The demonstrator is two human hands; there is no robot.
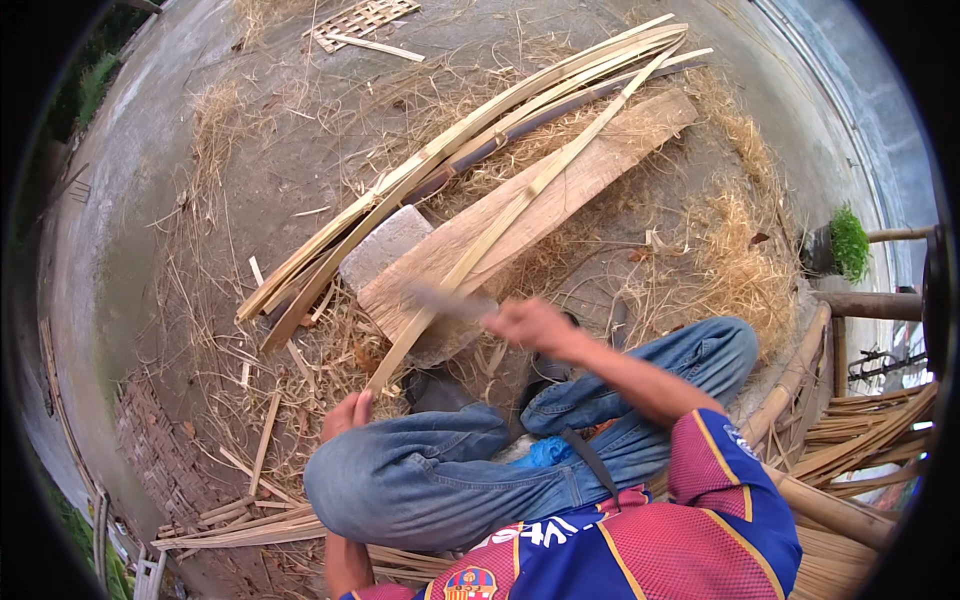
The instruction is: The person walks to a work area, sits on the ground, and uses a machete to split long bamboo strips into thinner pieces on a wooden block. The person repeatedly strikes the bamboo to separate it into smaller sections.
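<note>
My two hands are apart, each closed on a separate item. My left hand, partly hidden behind my knee, grips the near end of a long, narrow, pale-yellow split-bamboo strip between thumb and fingers. The strip runs diagonally away from me across the top face of a broad, light-brown wooden plank, and its far portion extends past the plank's edge over other strips. My right hand is closed in a fist around the handle of a grey-bladed knife. The blade points left and crosses above the strip near the plank's close end; it is blurred, and I cannot tell whether blade and strip are in contact.

The near end of the plank overlies a rough, pale-grey rectangular block. To the left of the plank lies a bundle of long, pale-yellow bamboo strips, with a slender dark-brown pole alongside. Fine, curled, straw-coloured shavings cover the ground around the plank. A small, pale woven lattice panel lies at the far side. My legs, in faded blue jeans, are folded on the near side of the plank.
</note>
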